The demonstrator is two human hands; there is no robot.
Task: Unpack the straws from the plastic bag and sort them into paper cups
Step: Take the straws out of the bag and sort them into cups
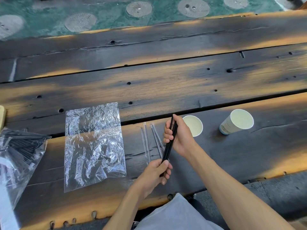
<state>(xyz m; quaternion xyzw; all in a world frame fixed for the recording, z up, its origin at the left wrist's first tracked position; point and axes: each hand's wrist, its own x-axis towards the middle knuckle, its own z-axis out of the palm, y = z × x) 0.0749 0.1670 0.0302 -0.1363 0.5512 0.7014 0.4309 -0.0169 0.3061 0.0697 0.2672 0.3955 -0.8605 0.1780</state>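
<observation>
Both hands hold a small bundle of black straws (169, 145) above the wooden table. My left hand (157, 171) grips the lower ends, my right hand (178, 136) wraps the upper part. Several clear straws (150, 141) lie flat on the table just left of my hands. An empty, flattened clear plastic bag (93, 146) lies further left. One white paper cup (195, 126) stands right behind my right hand, partly hidden by it. A second paper cup (236, 122) stands further right. Both cups look empty.
At the far left edge lies another plastic bag full of black straws (18, 150). The table (166, 83) is made of dark, cracked planks with gaps and holes. Its near edge runs just in front of my lap. Beyond the far edge lies a green patterned floor (99, 15).
</observation>
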